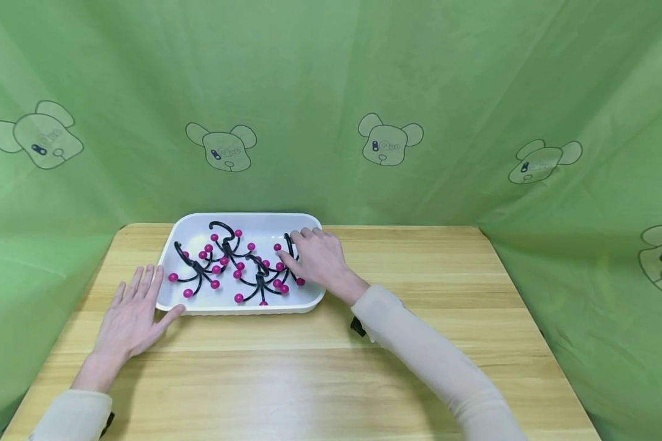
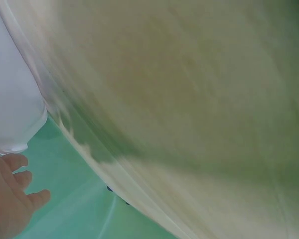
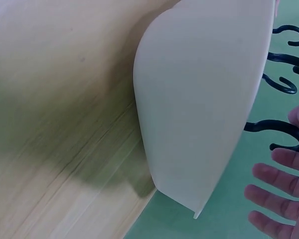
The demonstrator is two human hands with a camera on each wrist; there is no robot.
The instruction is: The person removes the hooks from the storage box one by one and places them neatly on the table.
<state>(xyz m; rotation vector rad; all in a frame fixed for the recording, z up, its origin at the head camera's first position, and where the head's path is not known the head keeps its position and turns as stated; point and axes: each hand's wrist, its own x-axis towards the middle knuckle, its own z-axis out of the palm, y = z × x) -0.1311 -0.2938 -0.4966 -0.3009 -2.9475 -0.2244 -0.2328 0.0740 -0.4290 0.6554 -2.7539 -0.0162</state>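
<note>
A white tray (image 1: 243, 310) holds several black multi-armed hooks with magenta ball tips, among them one at the left (image 1: 195, 267) and one at the front (image 1: 260, 280). My left hand (image 1: 132, 321) lies flat at the tray's left end, fingers straight along the side and thumb at the front rim. At the right end, my right hand (image 1: 320, 257) reaches over the rim around the rightmost hook (image 1: 289, 248), partly covering it. In the right wrist view that hook's curved top (image 3: 279, 127) passes between thumb and spread fingers (image 3: 281, 179), with a gap showing.
The tray stands near the back edge of a wooden table (image 1: 419, 318). Behind and beside the table hangs a green curtain (image 1: 309, 92) with mouse-head drawings. Tray wall (image 3: 199, 89) fills much of the right wrist view, with other black hook tops (image 3: 289, 59) above its rim.
</note>
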